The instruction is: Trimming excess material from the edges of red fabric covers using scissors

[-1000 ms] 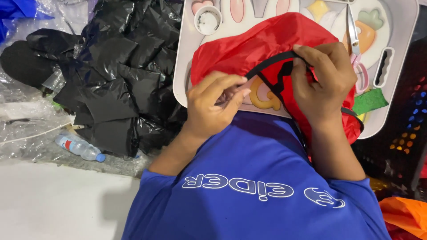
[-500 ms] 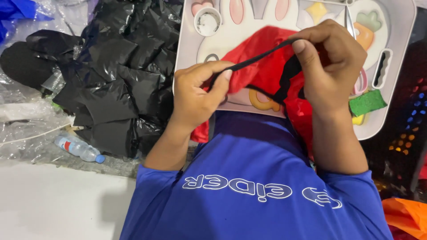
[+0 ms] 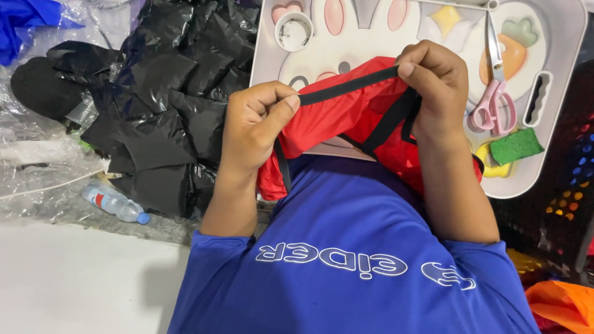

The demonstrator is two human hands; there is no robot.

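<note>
Since half a second ago both hands have drawn the black strap tauter and nearly level, and the left hand has shifted a little outward, so more of the red cloth shows below the strap. Largest in view is the blue shirt of the person, filling the lower middle, with white lettering across it. Left of it lies a heap of black plastic bags on clear crinkled plastic sheeting, and beyond the hands sits a pale grey tray-like worktop with moulded rabbit and carrot shapes. The red fabric bag hangs between the hands, over the near edge of that worktop and against the shirt, with further black straps crossing it near the right hand. Each hand's grip is closed narrowly on the strap: the left pinches one end between thumb and curled fingers, the right pinches the other end with fingertips pressed down. On the worktop, just right of the right hand, lie pink-handled scissors, blades pointing away; near them a green sponge and, at the far side, a small round white cup. A small plastic bottle with a blue cap lies on the sheeting at lower left.
</note>
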